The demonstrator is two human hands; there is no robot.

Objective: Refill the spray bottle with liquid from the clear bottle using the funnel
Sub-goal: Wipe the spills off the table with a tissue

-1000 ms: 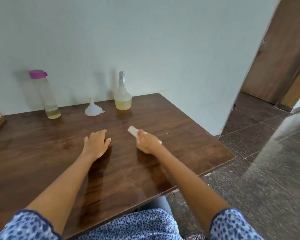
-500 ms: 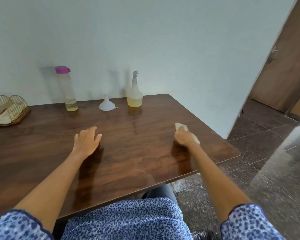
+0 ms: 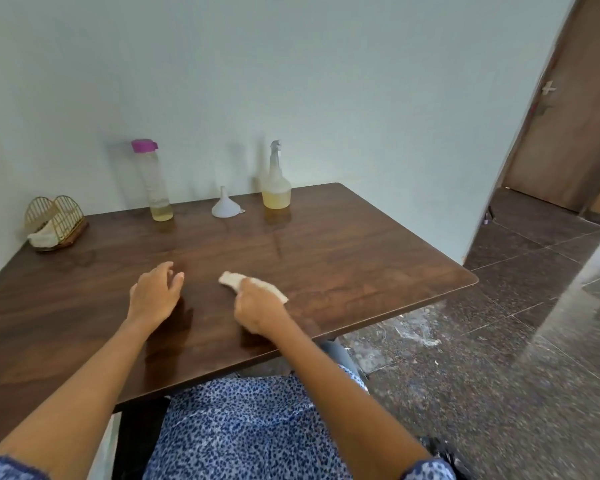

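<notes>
Right hand [image 3: 260, 311] curled round a folded off-white cloth [image 3: 253, 285], pressed on the dark wooden tabletop [image 3: 343, 258]. Left hand [image 3: 155, 294] flat, fingers relaxed, holding nothing. Along the back edge stand the purple-capped clear bottle [image 3: 156, 183], white plastic funnel [image 3: 225, 204], inverted, and translucent spray bottle [image 3: 276, 181].

Person's clothing, head view: short sleeves [image 3: 426, 471] and a garment front [image 3: 250, 427] of blue fabric printed with small dark spots, the sleeve hems edged darker blue. Forearms and both hands bare, without rings or watch.
</notes>
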